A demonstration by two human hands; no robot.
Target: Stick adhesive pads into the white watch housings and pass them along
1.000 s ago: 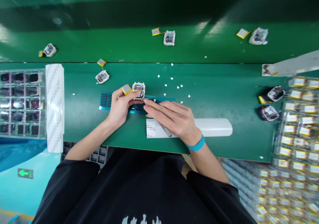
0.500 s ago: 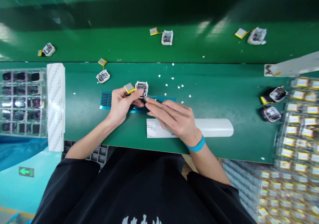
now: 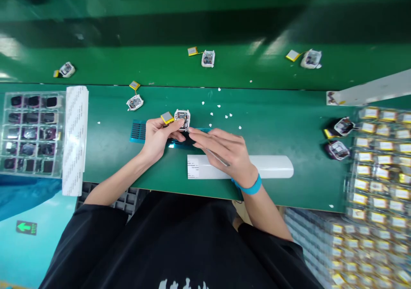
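Observation:
My left hand [image 3: 157, 137] grips a small white watch case [image 3: 182, 118] with its circuit board showing and a yellow battery [image 3: 167, 117] hanging at its left. My right hand [image 3: 224, 152] holds thin metal tweezers [image 3: 215, 157], whose tip touches the case's lower right corner. Both hands rest over a blue perforated sheet [image 3: 138, 130] on the green bench [image 3: 272, 126]. A blue band circles my right wrist.
A white paper roll [image 3: 272, 165] lies under my right wrist. Another case with battery [image 3: 135, 102] sits left of the hands; more ride the far belt [image 3: 208, 58]. A clear tray of dark parts [image 3: 30, 130] and a white strip sheet [image 3: 75, 139] lie left; battery trays [image 3: 382, 152] stack right.
The view has tilted slightly, shifting everything a little down and left. My hands keep the same hold on the case and tweezers.

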